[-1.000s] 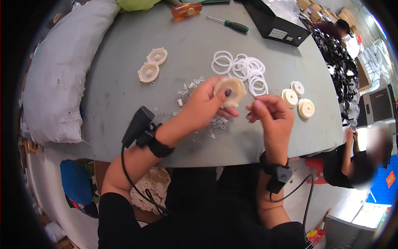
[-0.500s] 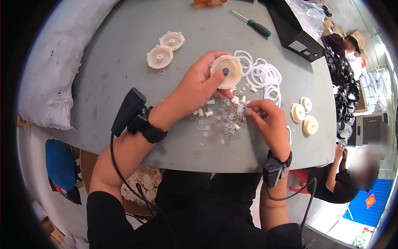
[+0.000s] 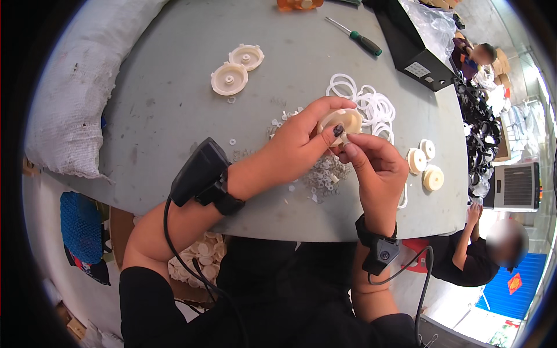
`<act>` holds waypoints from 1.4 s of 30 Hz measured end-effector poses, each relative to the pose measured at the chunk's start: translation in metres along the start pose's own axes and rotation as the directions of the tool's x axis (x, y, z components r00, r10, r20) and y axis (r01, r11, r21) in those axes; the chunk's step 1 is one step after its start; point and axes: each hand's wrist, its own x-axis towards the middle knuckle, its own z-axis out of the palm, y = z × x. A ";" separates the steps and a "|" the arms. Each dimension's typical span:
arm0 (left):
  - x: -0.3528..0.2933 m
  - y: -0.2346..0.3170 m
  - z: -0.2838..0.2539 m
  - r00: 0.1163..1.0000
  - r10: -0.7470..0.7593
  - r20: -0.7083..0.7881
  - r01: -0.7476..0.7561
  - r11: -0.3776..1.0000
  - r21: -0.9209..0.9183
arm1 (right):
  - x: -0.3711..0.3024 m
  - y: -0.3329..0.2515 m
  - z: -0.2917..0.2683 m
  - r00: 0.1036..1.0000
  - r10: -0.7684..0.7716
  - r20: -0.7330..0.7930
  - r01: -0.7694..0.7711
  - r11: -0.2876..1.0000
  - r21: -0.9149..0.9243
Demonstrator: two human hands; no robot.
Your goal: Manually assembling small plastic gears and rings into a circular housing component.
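My left hand (image 3: 301, 136) grips a round cream plastic cap (image 3: 347, 120), tilted with its hollow side toward me and the thumb inside the rim. Against the cap's near edge, my right hand (image 3: 377, 162) pinches a small pale piece, too small and too covered to name. Below both hands lies a heap of small springs and clear bits (image 3: 322, 180), partly hidden by them. White rings (image 3: 377, 107) lie in a loose pile just beyond the cap. Two similar caps (image 3: 229, 79) rest hollow side up at the far left, one overlapping the other.
Several cream round knobs (image 3: 433, 177) sit at the table's right. A green-handled screwdriver (image 3: 365, 43) and a black box (image 3: 415, 52) are at the far right. A white woven sack (image 3: 75, 87) borders the left side. A carton of cream parts (image 3: 200, 255) stands below the near edge. Co-workers are at right.
My left hand has lowered the cap toward me and to the right, tilting it. My right hand has risen from the small-parts heap to the cap's edge, fingers pinched.
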 end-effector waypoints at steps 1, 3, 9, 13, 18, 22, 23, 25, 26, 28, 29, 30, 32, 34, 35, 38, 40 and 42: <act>0.000 0.000 0.001 1.000 0.004 0.001 -0.004 1.000 -0.001 | 0.000 0.001 -0.004 0.999 0.033 -0.006 -0.033 0.999 0.029; 0.000 0.000 0.003 0.994 0.112 -0.003 -0.112 0.991 0.071 | 0.000 0.002 -0.007 0.998 0.062 -0.011 -0.061 0.997 0.055; -0.006 0.007 0.008 1.000 0.011 -0.001 -0.011 0.992 0.125 | 0.002 0.000 -0.012 0.995 0.103 -0.002 -0.103 0.993 0.053; -0.007 0.005 0.007 0.999 0.046 0.002 -0.045 0.955 0.292 | 0.002 0.002 -0.012 0.987 0.156 0.044 -0.160 0.979 0.128; -0.010 0.009 0.012 0.996 0.093 0.010 -0.094 0.978 0.187 | -0.002 0.005 -0.004 0.993 0.115 -0.027 -0.113 0.990 0.090; -0.010 0.003 0.012 0.992 0.118 -0.045 -0.108 0.978 0.179 | -0.003 0.010 0.000 0.996 0.009 -0.094 -0.005 0.999 0.041; -0.009 0.005 0.013 0.997 0.058 -0.041 -0.053 0.992 0.112 | -0.003 0.010 0.000 0.993 -0.012 -0.114 0.016 0.999 0.030; -0.008 0.006 0.014 0.999 -0.003 -0.036 0.004 0.999 0.044 | -0.001 0.013 0.000 0.994 -0.004 -0.111 0.007 1.000 0.023; -0.007 0.004 0.014 0.998 -0.017 -0.055 0.014 0.998 -0.063 | -0.001 0.014 0.000 0.994 0.003 -0.107 -0.001 1.000 0.017; -0.005 0.000 0.015 0.997 -0.033 -0.071 0.020 0.985 -0.170 | 0.001 0.016 0.002 0.992 -0.009 -0.123 0.010 1.000 0.010; -0.004 -0.003 0.015 0.997 -0.035 -0.075 0.021 0.983 -0.184 | 0.002 0.016 0.002 0.990 -0.022 -0.140 0.023 1.000 0.002; -0.002 -0.004 0.016 0.996 -0.036 -0.078 0.020 0.980 -0.198 | 0.002 0.015 0.001 0.989 -0.025 -0.143 0.025 1.000 0.000; 0.001 -0.003 0.018 0.998 -0.038 -0.059 0.024 0.976 -0.216 | 0.002 0.009 -0.004 0.992 -0.006 -0.125 0.004 1.000 -0.017; 0.002 -0.002 0.021 0.999 -0.024 -0.022 0.018 0.972 -0.236 | -0.001 0.004 -0.004 0.991 0.009 -0.132 -0.013 0.999 -0.029; -0.002 -0.006 0.020 0.998 -0.013 -0.061 0.000 0.976 -0.216 | 0.000 0.003 -0.004 0.992 0.034 -0.124 -0.038 0.999 -0.035; -0.010 -0.003 0.019 0.995 -0.021 -0.100 0.000 0.978 -0.209 | -0.001 0.014 -0.001 0.996 -0.052 -0.075 0.040 0.986 -0.160; -0.011 -0.003 0.018 0.992 -0.053 -0.112 0.027 0.976 -0.215 | -0.002 0.013 0.000 0.998 -0.031 -0.060 0.025 0.996 -0.089; -0.008 -0.002 0.018 0.993 -0.064 -0.098 0.044 0.980 -0.195 | -0.003 0.010 0.000 0.993 -0.087 -0.073 0.073 0.981 -0.181</act>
